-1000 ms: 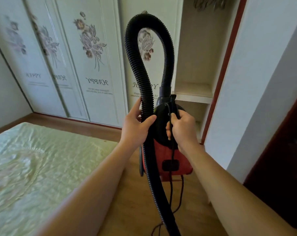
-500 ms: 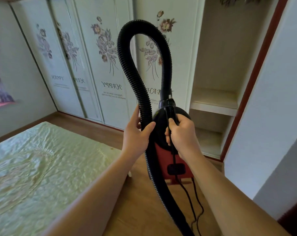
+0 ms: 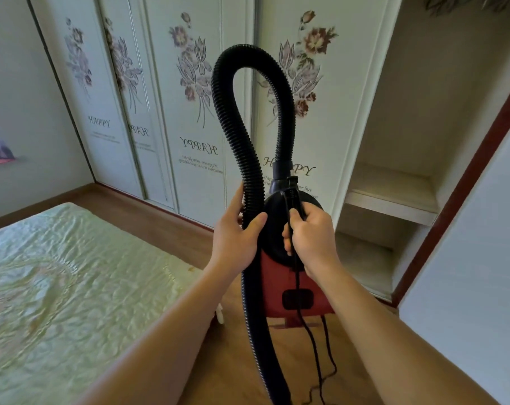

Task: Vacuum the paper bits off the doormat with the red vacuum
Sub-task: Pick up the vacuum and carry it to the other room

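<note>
I carry the red vacuum (image 3: 302,290) in the air in front of me. Its body is red with a black round top. My right hand (image 3: 310,242) grips the black handle on top, together with the black power cord. The ribbed black hose (image 3: 233,112) loops up high from the top of the vacuum and runs down past the bottom edge. My left hand (image 3: 236,238) holds that hose beside the vacuum body, thumb across its front. The cord (image 3: 318,355) dangles below the vacuum. No doormat and no paper bits are in view.
A bed with a pale green cover (image 3: 66,287) fills the lower left. Flowered wardrobe doors (image 3: 195,112) stand ahead, with an open shelf niche (image 3: 393,200) to their right. A white wall (image 3: 469,258) closes the right side. Wooden floor (image 3: 227,375) lies below.
The view has swung to the left and up, so more of the wardrobe and the left wall shows. Both hands keep the same hold on the hose and the handle.
</note>
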A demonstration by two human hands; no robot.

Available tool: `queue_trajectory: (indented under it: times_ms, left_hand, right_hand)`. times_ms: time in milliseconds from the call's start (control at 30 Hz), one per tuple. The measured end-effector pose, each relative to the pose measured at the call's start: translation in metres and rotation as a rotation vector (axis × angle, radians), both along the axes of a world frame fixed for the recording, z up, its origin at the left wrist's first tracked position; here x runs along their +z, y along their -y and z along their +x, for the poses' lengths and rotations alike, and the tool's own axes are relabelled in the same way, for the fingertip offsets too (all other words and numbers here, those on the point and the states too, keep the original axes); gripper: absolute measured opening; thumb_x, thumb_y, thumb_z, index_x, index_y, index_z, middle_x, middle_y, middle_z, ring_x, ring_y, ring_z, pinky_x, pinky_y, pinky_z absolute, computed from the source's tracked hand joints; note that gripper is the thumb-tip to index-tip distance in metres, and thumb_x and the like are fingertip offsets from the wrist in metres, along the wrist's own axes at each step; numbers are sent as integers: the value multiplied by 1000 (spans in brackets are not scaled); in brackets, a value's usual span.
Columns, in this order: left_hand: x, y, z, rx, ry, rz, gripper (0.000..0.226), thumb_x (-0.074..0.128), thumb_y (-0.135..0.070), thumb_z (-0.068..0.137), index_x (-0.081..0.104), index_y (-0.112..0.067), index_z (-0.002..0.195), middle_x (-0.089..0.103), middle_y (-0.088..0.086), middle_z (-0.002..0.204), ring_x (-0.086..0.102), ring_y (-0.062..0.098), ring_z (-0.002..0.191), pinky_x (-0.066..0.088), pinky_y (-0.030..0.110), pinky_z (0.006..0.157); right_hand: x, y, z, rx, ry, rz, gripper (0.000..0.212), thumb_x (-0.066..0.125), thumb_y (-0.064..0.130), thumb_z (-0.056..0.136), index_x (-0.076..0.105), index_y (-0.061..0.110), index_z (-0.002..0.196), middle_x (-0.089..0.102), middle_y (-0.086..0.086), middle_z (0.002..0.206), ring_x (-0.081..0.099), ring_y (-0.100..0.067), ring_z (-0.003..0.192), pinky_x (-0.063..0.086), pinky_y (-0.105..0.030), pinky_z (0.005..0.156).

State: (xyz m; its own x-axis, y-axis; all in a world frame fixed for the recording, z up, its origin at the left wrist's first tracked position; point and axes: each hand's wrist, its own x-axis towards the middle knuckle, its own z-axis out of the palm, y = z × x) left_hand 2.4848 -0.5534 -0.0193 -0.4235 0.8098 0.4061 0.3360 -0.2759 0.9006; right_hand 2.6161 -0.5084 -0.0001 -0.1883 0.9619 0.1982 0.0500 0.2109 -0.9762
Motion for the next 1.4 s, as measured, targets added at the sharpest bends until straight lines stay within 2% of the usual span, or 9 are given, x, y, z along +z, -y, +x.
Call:
queue_trajectory:
  times_ms: [167, 367, 500, 600, 733, 867, 1100, 1300, 1400]
  left_hand:
    - [-5, -48, -55, -35, 35, -16, 67, 63, -17, 99, 35, -41, 155, 70, -26, 112, 68, -4, 98, 54, 13, 76]
    - [-5, -101, -95, -36, 41, 8, 69, 64, -17, 98, 34, -41, 155, 66, -15, 129, 66, -2, 107, 56, 18, 82]
    - [-10, -139, -117, -1, 30, -18, 70, 66, -22, 96, 35, -46, 153, 68, -6, 121, 68, 7, 102, 60, 30, 85]
    - [-11, -168, -125, 23, 44, -29, 69, 67, -19, 95, 37, -44, 153, 70, -4, 109, 70, 9, 90, 59, 26, 74]
    - [-11, -216, -133, 53, 36, -36, 69, 69, -17, 93, 41, -44, 151, 72, -2, 103, 71, 17, 90, 62, 35, 78]
    - [-7, -272, -135, 89, 112, -18, 70, 71, -7, 92, 47, -41, 148, 75, 1, 97, 73, 23, 88, 62, 35, 76]
    - [-2, -367, -134, 193, 202, 19, 72, 71, -3, 91, 45, -53, 136, 77, -3, 100, 75, 15, 91, 63, 39, 83]
    - [-2, -419, -155, 256, 231, 43, 73, 71, -2, 91, 45, -43, 145, 77, -5, 99, 75, 13, 90, 62, 32, 81]
    - [-6, -447, -176, 297, 229, 29, 74, 73, -4, 90, 44, -37, 150, 76, -6, 100, 74, 11, 90, 62, 36, 84]
  right_hand:
    - [-3, -45, -50, -11, 3, -16, 24, 44, 10, 104, 57, -4, 91, 53, -4, 55, 45, -19, 42, 40, -30, 41]
    - [0, -95, -89, -15, 2, -10, 25, 44, 11, 104, 58, -4, 91, 54, -4, 56, 47, -20, 42, 41, -31, 42]
    - [-3, -133, -107, 9, -8, -10, 25, 44, 10, 104, 57, -4, 89, 54, -5, 56, 46, -20, 43, 41, -30, 41]
    - [-8, -167, -116, 35, -22, -6, 25, 44, 10, 104, 58, -4, 89, 54, -5, 56, 47, -21, 44, 41, -31, 42]
    - [-15, -222, -124, 73, -31, -3, 25, 44, 11, 104, 58, -2, 88, 55, -5, 56, 48, -22, 45, 42, -31, 42]
    - [-15, -288, -130, 117, -34, -13, 27, 44, 11, 104, 58, 5, 82, 55, -5, 56, 47, -19, 42, 41, -28, 39]
    - [-5, -394, -138, 230, -19, -14, 24, 45, 11, 104, 60, 0, 88, 55, -6, 57, 47, -20, 42, 42, -28, 39]
    - [1, -456, -159, 307, -13, -9, 24, 46, 11, 104, 60, 1, 87, 54, -7, 57, 47, -18, 42, 42, -28, 39]
    - [-2, -484, -180, 318, -15, -5, 25, 46, 10, 104, 59, 0, 86, 54, -7, 56, 47, -19, 42, 42, -28, 39]
